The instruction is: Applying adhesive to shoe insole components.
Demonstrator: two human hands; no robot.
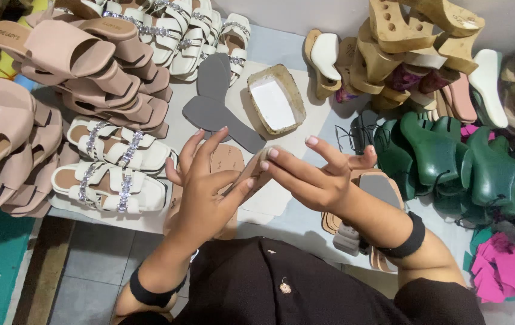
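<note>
Pinching from both sides, a tan insole [256, 174] is held between the left hand [200, 192] and the right hand [308, 177], just above the table [287, 45]. Its long axis is tilted, running from the left thumb up toward the right fingertips [269, 157] — both hands are equally near it, each closed lightly on one end with the other fingers spread. More tan insoles [224, 157] are seen lying flat beneath. Beyond the hands, a shallow cream tray [275, 99] is set beside a pair of grey insoles [215, 105] — only a white lining is seen in it.
</note>
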